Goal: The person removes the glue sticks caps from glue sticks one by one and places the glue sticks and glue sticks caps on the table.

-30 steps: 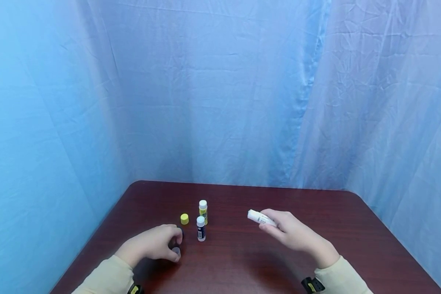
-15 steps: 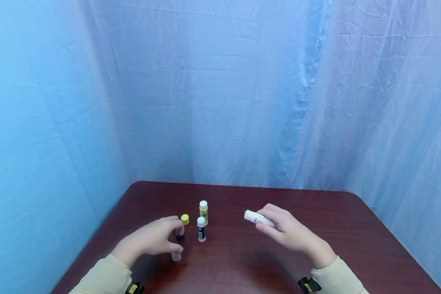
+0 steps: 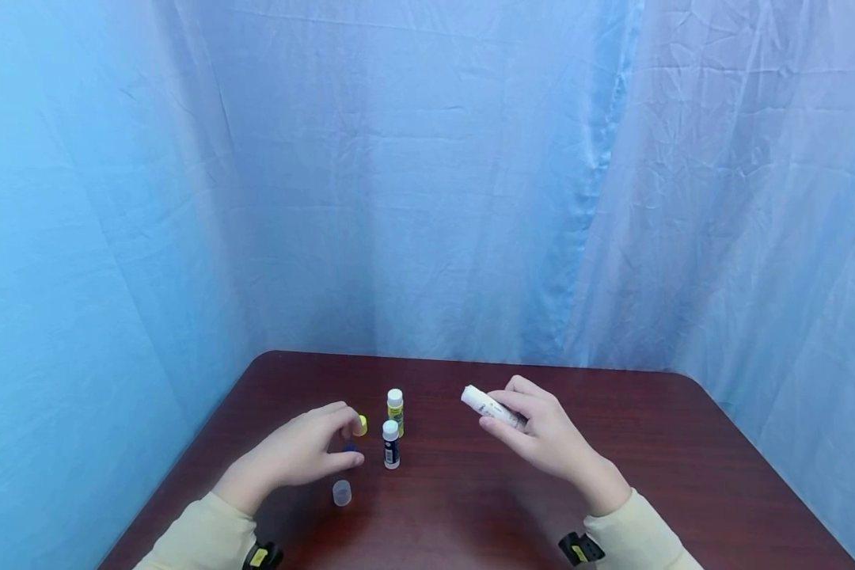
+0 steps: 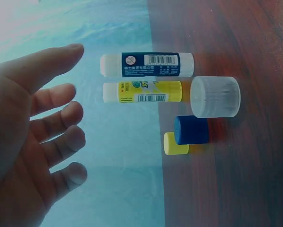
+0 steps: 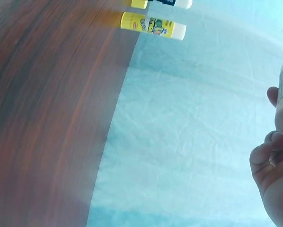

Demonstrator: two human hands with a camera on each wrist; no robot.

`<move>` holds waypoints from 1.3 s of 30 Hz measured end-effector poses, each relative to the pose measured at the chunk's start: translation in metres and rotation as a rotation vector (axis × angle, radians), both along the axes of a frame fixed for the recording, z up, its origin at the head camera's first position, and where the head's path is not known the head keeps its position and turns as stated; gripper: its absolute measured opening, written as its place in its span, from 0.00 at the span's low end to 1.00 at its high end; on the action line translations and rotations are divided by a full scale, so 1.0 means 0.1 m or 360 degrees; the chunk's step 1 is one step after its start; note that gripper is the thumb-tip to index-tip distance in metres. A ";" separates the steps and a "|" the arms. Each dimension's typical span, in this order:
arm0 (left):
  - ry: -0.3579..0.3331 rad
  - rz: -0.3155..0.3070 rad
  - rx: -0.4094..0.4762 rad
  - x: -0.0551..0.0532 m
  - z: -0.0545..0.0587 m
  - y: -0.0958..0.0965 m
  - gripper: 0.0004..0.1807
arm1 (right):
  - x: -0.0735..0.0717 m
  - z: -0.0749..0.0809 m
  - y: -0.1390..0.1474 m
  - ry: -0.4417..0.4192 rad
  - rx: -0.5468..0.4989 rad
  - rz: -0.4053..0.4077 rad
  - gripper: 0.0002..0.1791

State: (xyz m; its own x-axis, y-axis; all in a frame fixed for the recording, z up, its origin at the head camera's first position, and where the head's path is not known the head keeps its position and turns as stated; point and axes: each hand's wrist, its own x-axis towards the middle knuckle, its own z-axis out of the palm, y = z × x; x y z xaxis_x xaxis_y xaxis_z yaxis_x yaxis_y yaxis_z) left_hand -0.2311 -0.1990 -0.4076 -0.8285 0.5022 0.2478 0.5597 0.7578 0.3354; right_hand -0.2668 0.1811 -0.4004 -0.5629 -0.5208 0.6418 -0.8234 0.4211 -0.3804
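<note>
My right hand (image 3: 541,431) grips a white glue stick (image 3: 488,404) above the table, its free end pointing up and left. My left hand (image 3: 295,451) hovers with fingers loosely bent, holding nothing; the left wrist view shows its palm bare. Below its thumb stands a clear ribbed cap (image 3: 341,492). A dark blue cap (image 4: 191,130) and a yellow cap (image 4: 176,144) lie near the fingers, partly hidden by them in the head view. Just right of this hand, a navy-labelled glue stick (image 3: 391,447) and a yellow glue stick (image 3: 396,412) stand upright, white ends up.
The dark red wooden table (image 3: 456,507) has rounded far corners. Pale blue cloth (image 3: 427,198) hangs behind it and along both sides. Each wrist carries a black strap below a cream sleeve (image 3: 195,534).
My left hand has moved away from me and off the clear cap, which stays put. The right hand has shifted left and slightly up with the white glue stick, tilting it more upward.
</note>
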 end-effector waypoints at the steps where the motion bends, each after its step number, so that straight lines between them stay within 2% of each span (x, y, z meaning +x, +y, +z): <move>1: 0.0029 -0.0004 0.0007 0.00 0.01 0.00 0.16 | 0.00 0.00 -0.02 0.0000 -0.0001 0.0011 0.07; 6: 0.0096 0.0001 0.0024 0.02 0.03 -0.01 0.17 | 0.01 0.00 -0.17 0.0011 -0.0013 0.0065 0.08; 12: 0.0078 0.0000 0.0008 -0.01 0.02 -0.04 0.17 | 0.00 -0.05 -0.36 0.0052 0.0004 0.0128 0.10; 17: 0.0037 0.0018 -0.0003 -0.02 0.00 -0.06 0.17 | -0.02 -0.10 -0.51 0.0024 0.0113 0.0142 0.09; 24: -0.0044 0.0050 -0.0011 -0.02 -0.03 -0.09 0.16 | -0.03 -0.16 -0.66 -0.0087 0.0232 0.0160 0.09; 30: -0.0100 0.0061 -0.0025 -0.03 -0.08 -0.10 0.15 | -0.02 -0.21 -0.76 -0.0216 0.0327 0.0119 0.07; 39: -0.0195 0.0043 -0.0029 -0.05 -0.16 -0.11 0.16 | -0.01 -0.27 -0.92 -0.0492 0.0444 0.0053 0.07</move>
